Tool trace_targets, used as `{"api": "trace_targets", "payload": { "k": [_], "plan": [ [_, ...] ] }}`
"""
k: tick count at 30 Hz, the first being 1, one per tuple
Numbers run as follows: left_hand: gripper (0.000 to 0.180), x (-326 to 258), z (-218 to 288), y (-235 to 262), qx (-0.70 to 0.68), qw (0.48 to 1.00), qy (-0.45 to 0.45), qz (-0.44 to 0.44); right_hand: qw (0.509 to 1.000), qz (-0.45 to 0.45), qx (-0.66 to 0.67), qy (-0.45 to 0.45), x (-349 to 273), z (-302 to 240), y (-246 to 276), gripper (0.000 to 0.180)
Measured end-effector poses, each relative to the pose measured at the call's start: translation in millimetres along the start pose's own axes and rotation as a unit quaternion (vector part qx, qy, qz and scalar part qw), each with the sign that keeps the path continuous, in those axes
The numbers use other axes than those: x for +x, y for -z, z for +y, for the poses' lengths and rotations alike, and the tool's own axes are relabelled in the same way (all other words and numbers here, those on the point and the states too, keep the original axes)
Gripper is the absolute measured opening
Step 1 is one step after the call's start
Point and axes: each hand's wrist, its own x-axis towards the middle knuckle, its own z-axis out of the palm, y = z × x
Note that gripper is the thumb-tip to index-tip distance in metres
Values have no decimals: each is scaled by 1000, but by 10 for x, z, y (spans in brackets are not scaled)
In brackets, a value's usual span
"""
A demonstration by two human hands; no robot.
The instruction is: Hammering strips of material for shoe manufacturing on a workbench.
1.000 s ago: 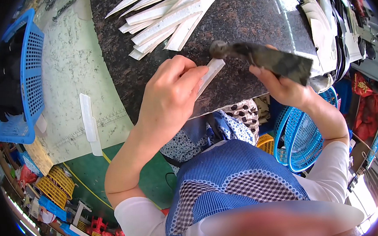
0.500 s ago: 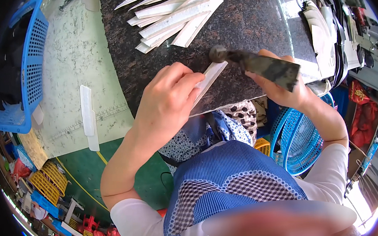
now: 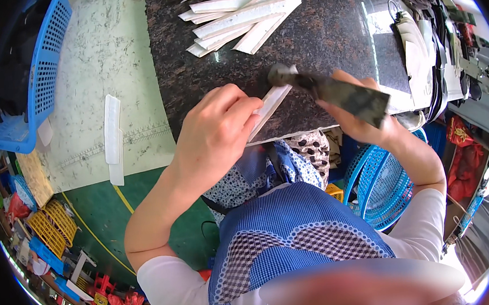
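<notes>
My left hand pinches a narrow white strip and holds it down on the dark speckled stone slab, close to its near edge. My right hand is closed around the dark handle of a hammer. The round hammer head, blurred by motion, is at the strip's far end; whether it touches cannot be made out. Beyond my hands lies a loose pile of similar white strips.
Left of the slab, a pale marked board carries two overlapping white strips and a blue basket of black pieces. Stacked white and black pieces line the right side. Blue round baskets stand below, at my right.
The hammer head has shifted slightly left and down along the strip. My left hand keeps its hold on the strip. The whole view has shifted a little.
</notes>
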Motion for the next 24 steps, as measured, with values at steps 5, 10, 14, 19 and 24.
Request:
{"api": "trace_targets", "payload": {
  "k": [5,10,14,19,24],
  "plan": [
    [17,-69,42,-57,32,999,-7,20,999,-38,38,-8,1,-59,31,22],
    [16,-122,2,-2,4,1000,2,20,997,-42,69,7,4,-100,-8,15],
    [15,-169,46,-25,20,999,2,45,999,-40,23,11,73,-73,-21,16],
    [19,-291,212,-164,97,993,25,68,996,-77,40,21,84,-103,41,19],
    [22,-288,65,-45,47,996,22,69,993,-78,92,15,73,-113,-2,17]
  ]
}}
